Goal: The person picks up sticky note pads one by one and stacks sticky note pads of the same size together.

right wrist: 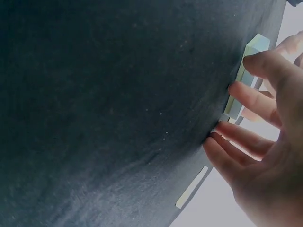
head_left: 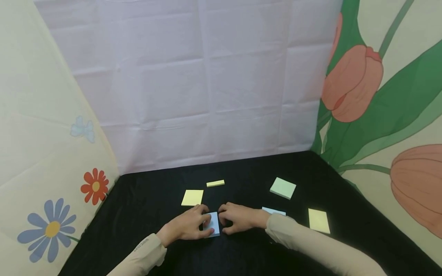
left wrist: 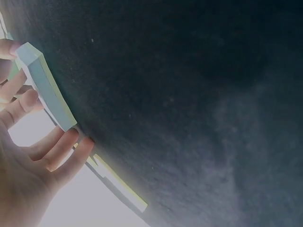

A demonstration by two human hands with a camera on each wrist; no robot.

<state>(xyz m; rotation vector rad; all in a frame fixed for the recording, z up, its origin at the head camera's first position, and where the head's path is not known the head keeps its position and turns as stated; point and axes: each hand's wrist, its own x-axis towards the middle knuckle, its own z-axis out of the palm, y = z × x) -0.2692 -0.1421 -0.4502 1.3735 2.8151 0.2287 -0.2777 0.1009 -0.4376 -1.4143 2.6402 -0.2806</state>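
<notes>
Left hand [head_left: 188, 223] pinching the blue pad [head_left: 215, 220], right hand [head_left: 238, 218] spread at its three o'clock.
The blue pad lies on the black cloth [head_left: 245, 180] between the hands, a yellow-green layer [left wrist: 57, 89] showing along its underside in both wrist views. The left hand's thumb and fingers bend round it from nine o'clock, spanning it end to end; the right hand, fingers parted, is just beside it, contact unclear. Around that pad, with twelve towards the white sheet [head_left: 172, 84], a yellow pad [head_left: 192, 197] lies near ten-thirty, a yellow strip [head_left: 215, 183] at twelve, a green pad [head_left: 283, 188] at two, a second blue one [head_left: 275, 210] just short of three, partly behind the right sleeve [head_left: 307, 235], and a pale pad [head_left: 319, 220] at three, well apart.
</notes>
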